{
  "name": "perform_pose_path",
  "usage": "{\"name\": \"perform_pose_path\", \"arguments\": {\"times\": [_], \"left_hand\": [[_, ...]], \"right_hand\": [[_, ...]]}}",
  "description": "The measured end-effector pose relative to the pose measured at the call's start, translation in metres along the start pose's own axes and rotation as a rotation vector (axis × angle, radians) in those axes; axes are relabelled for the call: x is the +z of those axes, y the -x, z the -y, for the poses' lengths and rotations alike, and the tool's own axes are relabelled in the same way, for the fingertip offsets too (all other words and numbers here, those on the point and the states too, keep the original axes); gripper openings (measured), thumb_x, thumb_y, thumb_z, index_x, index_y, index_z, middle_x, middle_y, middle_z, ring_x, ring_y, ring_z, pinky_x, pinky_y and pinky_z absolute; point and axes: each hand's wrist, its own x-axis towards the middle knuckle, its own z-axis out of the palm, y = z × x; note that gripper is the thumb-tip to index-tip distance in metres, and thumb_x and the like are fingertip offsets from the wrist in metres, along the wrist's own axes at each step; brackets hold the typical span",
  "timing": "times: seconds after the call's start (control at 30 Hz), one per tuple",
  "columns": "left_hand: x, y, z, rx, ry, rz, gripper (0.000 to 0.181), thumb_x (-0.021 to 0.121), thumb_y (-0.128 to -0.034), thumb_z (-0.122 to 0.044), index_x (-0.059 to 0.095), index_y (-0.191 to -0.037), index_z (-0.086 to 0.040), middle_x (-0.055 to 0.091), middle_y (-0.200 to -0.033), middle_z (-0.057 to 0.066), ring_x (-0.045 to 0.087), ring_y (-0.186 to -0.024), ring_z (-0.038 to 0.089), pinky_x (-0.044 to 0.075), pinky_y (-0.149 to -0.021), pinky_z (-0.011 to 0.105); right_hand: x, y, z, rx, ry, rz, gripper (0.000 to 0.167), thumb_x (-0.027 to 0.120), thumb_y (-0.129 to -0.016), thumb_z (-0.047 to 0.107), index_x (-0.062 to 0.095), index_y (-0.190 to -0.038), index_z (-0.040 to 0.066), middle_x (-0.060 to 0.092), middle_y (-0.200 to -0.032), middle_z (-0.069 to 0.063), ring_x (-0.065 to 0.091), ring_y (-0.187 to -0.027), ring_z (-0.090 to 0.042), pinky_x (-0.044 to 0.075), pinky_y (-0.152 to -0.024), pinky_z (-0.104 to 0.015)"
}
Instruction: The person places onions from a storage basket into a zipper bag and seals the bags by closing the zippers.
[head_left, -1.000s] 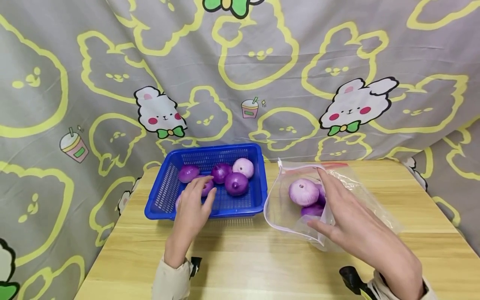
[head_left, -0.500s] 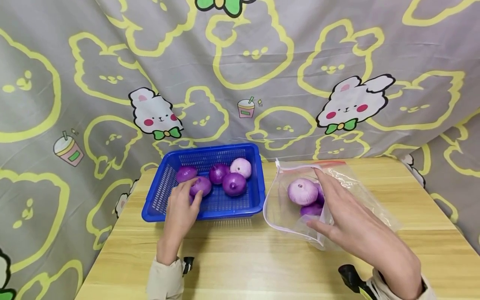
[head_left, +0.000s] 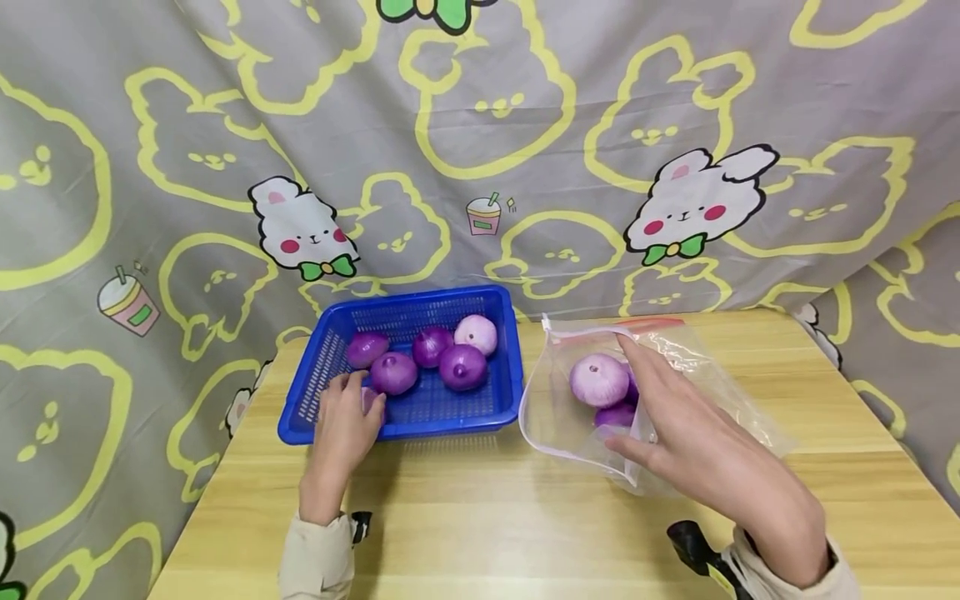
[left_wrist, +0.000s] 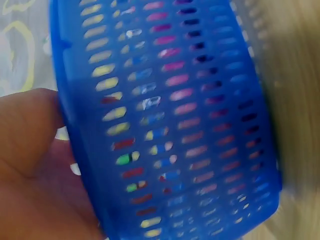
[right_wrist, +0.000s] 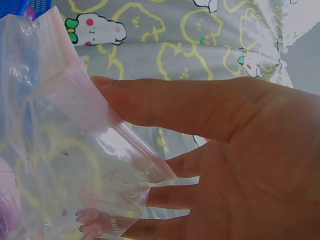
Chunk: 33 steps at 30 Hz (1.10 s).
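My left hand (head_left: 341, 425) reaches into the near left corner of a blue plastic basket (head_left: 450, 427), fingers and thumb curled round a partly hidden purple onion (head_left: 372, 405). In the left wrist view, the slotted basket wall (left_wrist: 170, 120) hides the fingertips; part of the hand (left_wrist: 30, 160) shows beyond the rim. My right hand (head_left: 712, 450) touches the mouth of a clear zip bag (head_left: 558, 425), thumb and index finger spread wide apart. The right wrist view shows the thumb (right_wrist: 150, 102) against the bag's edge. Inside the bag are a pale onion (head_left: 600, 380) and darker purple ones.
Several more onions lie in the basket, among them a purple onion (head_left: 394, 372) beside my left hand and a pale onion (head_left: 476, 334) at the back right. Basket and bag stand side by side on a wooden table (head_left: 480, 517). A patterned curtain (head_left: 465, 108) hangs behind.
My left hand has moved left and toward me, off the middle purple onion and onto the one in the near left corner. The right hand stays at the bag; the view shifts slightly.
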Motion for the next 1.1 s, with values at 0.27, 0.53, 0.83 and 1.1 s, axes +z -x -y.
{"name": "perform_pose_path", "arguments": {"times": [0.27,0.53,0.83,1.1], "left_hand": [[-0.002,-0.001,0.008,-0.148,-0.124,0.11,0.046,0.064,-0.0917,-0.027,0.057,-0.123,0.007,0.054,-0.119,0.037,0.051,-0.109,0.058,0.045,-0.083,0.071],[-0.001,0.0,0.014,-0.179,-0.129,0.087,0.03,0.064,-0.0825,-0.021,0.064,-0.103,0.001,0.065,-0.102,0.033,0.061,-0.093,0.052,0.046,-0.07,0.064],[0.001,-0.003,0.013,-0.154,-0.14,0.121,0.047,0.078,-0.0792,-0.029,0.064,-0.106,0.008,0.058,-0.099,0.031,0.058,-0.094,0.05,0.047,-0.075,0.062],[0.002,-0.01,0.008,-0.145,-0.108,0.154,0.056,0.081,-0.0797,-0.029,0.056,-0.111,0.011,0.056,-0.104,0.031,0.055,-0.101,0.052,0.047,-0.079,0.063]], "right_hand": [[0.003,-0.002,0.003,-0.007,-0.018,0.004,0.091,0.08,-0.085,0.022,0.023,-0.156,0.016,0.037,-0.153,-0.011,0.038,-0.138,-0.026,0.034,-0.109,-0.052],[0.004,-0.002,0.006,-0.009,0.004,0.011,0.093,0.08,-0.086,0.023,0.02,-0.157,0.014,0.037,-0.153,-0.012,0.038,-0.138,-0.026,0.036,-0.108,-0.052],[0.003,-0.001,0.008,0.008,0.022,0.015,0.089,0.079,-0.086,0.022,0.023,-0.155,0.015,0.04,-0.149,-0.012,0.04,-0.135,-0.026,0.037,-0.106,-0.052],[0.005,-0.001,0.005,-0.003,0.028,0.0,0.088,0.08,-0.085,0.023,0.026,-0.154,0.014,0.039,-0.149,-0.013,0.04,-0.135,-0.026,0.037,-0.106,-0.054]]}}
